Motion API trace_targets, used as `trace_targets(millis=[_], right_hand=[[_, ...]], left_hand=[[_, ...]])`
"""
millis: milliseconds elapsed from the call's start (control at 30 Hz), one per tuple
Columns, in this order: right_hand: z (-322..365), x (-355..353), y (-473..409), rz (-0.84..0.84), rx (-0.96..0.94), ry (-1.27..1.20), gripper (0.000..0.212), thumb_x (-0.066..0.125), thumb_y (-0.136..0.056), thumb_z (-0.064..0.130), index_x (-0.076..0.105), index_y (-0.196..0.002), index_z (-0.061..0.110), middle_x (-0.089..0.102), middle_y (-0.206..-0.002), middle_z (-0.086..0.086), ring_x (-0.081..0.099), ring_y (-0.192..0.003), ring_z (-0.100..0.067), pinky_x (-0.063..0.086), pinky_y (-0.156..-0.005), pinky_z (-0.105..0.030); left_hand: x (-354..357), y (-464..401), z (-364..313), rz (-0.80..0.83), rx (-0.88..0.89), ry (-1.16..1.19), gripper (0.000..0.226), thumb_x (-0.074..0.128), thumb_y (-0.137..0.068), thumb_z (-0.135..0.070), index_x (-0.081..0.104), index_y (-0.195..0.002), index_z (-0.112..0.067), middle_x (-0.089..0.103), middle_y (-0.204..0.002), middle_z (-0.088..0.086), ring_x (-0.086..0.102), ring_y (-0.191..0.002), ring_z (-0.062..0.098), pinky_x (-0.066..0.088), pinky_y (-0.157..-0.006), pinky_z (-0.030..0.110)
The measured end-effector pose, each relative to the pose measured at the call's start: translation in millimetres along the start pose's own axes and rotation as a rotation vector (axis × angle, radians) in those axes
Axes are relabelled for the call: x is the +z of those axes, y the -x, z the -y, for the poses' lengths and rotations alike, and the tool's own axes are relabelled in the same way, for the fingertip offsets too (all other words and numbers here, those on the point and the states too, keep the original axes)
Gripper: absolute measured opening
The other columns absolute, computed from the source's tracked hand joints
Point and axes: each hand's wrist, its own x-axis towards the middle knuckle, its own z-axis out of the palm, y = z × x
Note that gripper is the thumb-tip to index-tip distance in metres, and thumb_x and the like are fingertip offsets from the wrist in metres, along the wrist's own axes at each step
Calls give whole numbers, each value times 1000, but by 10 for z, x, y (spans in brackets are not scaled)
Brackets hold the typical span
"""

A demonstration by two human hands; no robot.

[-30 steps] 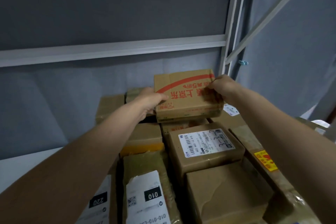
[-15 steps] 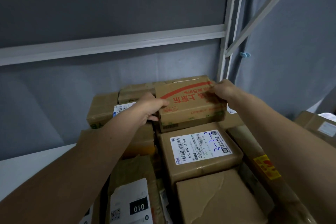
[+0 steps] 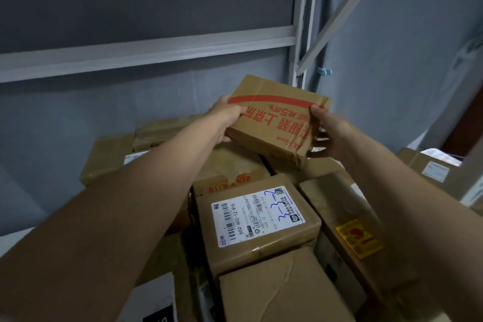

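Observation:
A flat cardboard box with red printed characters and a red stripe (image 3: 277, 115) is held tilted in the air above a pile of parcels. My left hand (image 3: 226, 119) grips its left edge, with fingers curled under it. On the right edge, my right hand (image 3: 328, 131) holds the box with the thumb on top and the fingers below. The box is clear of the stack beneath it.
Below lies a heap of taped cardboard parcels, among them one with a white shipping label marked "3-3-3" (image 3: 257, 213) and one with a yellow sticker (image 3: 359, 239). A grey fabric wall with a white metal rail (image 3: 146, 53) and an upright post (image 3: 305, 21) stands behind. More boxes (image 3: 433, 172) sit at the right.
The red-printed box has been lifted off the pile and tilted, rising up and to the right with both hands on it. The view has shifted slightly.

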Motion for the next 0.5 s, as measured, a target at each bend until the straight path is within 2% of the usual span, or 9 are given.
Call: trace_targets(millis=[33,67,133,167,233,300,367,433,500], right_hand=[[-25,-69,-9,0,-3,4,34,59,-90,45,56,-100,13,61,-102,-11,61,-95,-30,54,-78,-50],[-50,-143,-35,-1,-4,-3,49,65,-85,46,52,-116,11,62,-108,-13,63,-96,-32,56,-72,-48],[-87,-271,-79,-10,-1,-13,78,73,-78,45,35,-140,16,58,-119,-18,64,-97,-36,58,-63,-46],[-98,-320,-89,-1,-6,14,79,73,-79,44,34,-141,16,58,-120,-17,64,-97,-36,58,-62,-44],[-127,-406,-93,33,-8,76,66,70,-82,42,44,-134,12,61,-116,-15,64,-97,-33,58,-66,-42],[-169,-466,-86,19,6,143,57,70,-82,41,52,-124,7,62,-112,-14,64,-96,-31,57,-71,-43],[-215,-500,-88,11,6,190,49,69,-83,40,57,-116,5,64,-103,-12,65,-91,-29,58,-70,-41],[-229,-509,-99,0,1,266,50,68,-83,45,59,-112,5,67,-95,-11,66,-86,-26,56,-70,-36],[-225,-506,-137,-46,-7,414,59,65,-82,52,57,-114,4,67,-101,-11,64,-90,-27,52,-76,-35]], left_hand=[[48,-39,-34,4,4,-20,35,54,-95,-28,45,-129,-36,60,-93,-9,55,-77,9,47,-64,30],[100,-93,-54,9,10,-39,41,56,-95,-30,43,-134,-36,59,-101,-8,55,-83,11,50,-71,34],[199,-173,-78,15,11,-93,49,59,-93,-33,39,-138,-29,53,-114,-4,52,-95,17,50,-82,40],[241,-205,-87,12,4,-117,49,61,-92,-36,41,-135,-23,53,-115,-2,51,-95,19,50,-82,40],[324,-267,-87,6,-6,-161,49,65,-88,-41,48,-125,-15,57,-114,3,53,-94,21,49,-76,37],[401,-331,-70,12,4,-212,54,69,-81,-48,53,-120,-14,60,-113,5,58,-97,24,51,-76,37],[483,-429,-36,23,18,-277,61,71,-71,-56,57,-117,-19,61,-114,6,61,-98,26,54,-77,38],[560,-572,12,32,29,-315,70,69,-60,-61,57,-118,-23,60,-117,6,60,-101,27,54,-81,40],[598,-512,-21,50,42,-330,72,70,-65,-59,53,-124,-22,58,-119,6,59,-103,27,53,-86,42]])
